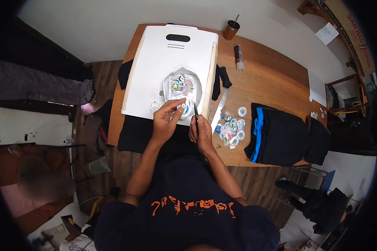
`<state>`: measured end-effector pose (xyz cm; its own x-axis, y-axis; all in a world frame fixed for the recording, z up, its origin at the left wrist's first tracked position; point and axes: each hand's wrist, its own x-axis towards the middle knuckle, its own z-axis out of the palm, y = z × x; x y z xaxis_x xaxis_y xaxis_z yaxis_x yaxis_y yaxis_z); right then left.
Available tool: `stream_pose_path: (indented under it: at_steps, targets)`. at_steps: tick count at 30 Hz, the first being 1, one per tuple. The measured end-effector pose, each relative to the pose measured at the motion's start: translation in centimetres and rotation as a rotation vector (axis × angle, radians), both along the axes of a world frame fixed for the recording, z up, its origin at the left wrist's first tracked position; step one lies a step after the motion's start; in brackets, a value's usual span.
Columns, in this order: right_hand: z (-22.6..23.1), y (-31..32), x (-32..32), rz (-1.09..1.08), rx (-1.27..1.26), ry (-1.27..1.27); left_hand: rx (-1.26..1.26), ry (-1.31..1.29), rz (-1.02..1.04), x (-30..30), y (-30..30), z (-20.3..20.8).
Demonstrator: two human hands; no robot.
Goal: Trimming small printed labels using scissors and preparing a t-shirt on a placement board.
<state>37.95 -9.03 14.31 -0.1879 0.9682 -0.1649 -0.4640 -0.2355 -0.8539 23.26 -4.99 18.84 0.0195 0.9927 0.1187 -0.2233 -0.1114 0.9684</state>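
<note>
The left hand (pixel 165 121) is pinching a small round sticker (pixel 183 105) by its edge, at the 6 o'clock edge of the white board (pixel 155 62) on the tabletop (pixel 272 79). The right hand (pixel 201 134) is closed around black scissors (pixel 195 113), blades pointing to 12 o'clock. I think it is better turning the sticker slowly, not the scissors. I am counting one board, one scissors, one brown cup (pixel 231 30), one sticker pile (pixel 231 127) at 3 o'clock.

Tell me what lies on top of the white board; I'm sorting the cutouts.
On the white board lies a sheet of printed stickers. The left hand holds a small round sticker over its near edge. What is under the sheet is covered.
</note>
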Motion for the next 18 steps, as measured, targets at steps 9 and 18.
stream_pose_path:
  at_steps: [9,18]
  targets:
    - [0.3,-0.16,-0.18,-0.01,0.005,0.02,-0.011,-0.045,0.058,0.74,-0.2,0.27]
    - [0.42,-0.16,-0.53,-0.002,-0.002,0.033,-0.06,-0.012,0.081,0.86,-0.5,0.51]
